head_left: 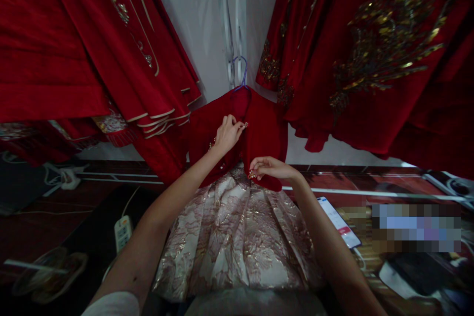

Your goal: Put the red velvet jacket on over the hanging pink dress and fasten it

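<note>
A red jacket hangs on a purple hanger straight ahead of a person, directly above a pleated, pale pink-and-gold brocade skirt that spreads toward the viewer. The left hand is at the jacket's upper front, thumb and forefinger narrowed in a pinch on an upper gold ornament. The right hand is lower, near the jacket's hem, its fingers curled and touching a lower gold ornament; whether they grip it, I cannot tell. More red garments hang on both sides: a pale-edged red garment at left, and a red garment with gold embroidery at right. A lit phone lies beside the right forearm, and a white power strip sits near the left forearm.
</note>
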